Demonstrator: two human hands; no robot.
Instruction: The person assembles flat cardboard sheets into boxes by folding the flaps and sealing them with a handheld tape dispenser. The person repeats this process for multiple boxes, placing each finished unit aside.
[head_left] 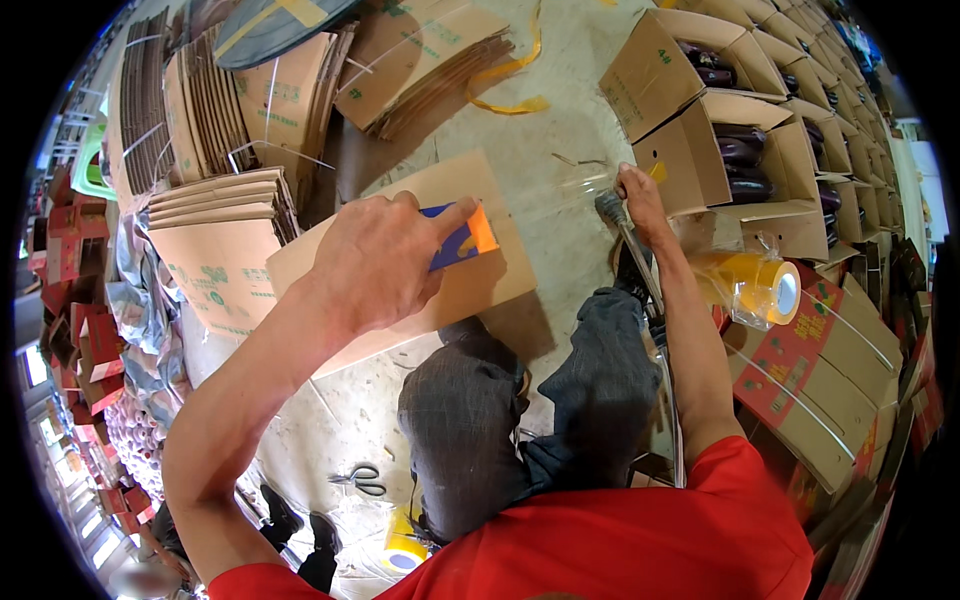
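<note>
Fingers of the left hand are curled, pressing a blue-and-orange tape cutter onto a flat cardboard box resting across the knees, above the floor. The right hand is closed round a grey handle beside the open cartons. The cardboard looks light and stiff but bendy along its creases — best held at an edge or flat under the palm. The clear tape stretched between the hands looks thin and sticky — likely to tear or cling.
</note>
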